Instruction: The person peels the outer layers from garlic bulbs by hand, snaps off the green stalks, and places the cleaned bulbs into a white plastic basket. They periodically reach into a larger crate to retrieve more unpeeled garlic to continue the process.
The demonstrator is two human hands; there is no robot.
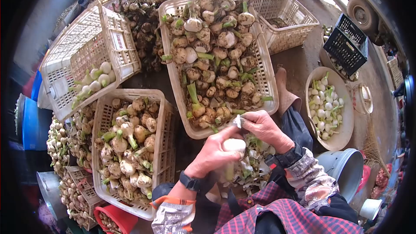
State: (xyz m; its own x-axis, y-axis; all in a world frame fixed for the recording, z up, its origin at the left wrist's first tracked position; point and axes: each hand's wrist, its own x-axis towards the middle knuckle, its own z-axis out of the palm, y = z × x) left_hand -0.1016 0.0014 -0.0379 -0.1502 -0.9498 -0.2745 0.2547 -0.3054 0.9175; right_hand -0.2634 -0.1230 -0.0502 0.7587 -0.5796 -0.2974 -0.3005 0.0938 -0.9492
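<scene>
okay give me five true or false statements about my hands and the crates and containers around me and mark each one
1. The left hand holds a white garlic bulb. True.
2. The right hand is empty. False: it pinches a scrap of white skin.
3. Clean white bulbs lie in the basin on the right. True.
4. The large crate straight ahead holds only clean bulbs. False: many soil-stained bulbs lie in it.
5. The red bucket stands on the right. False: it is at the lower left.
</scene>
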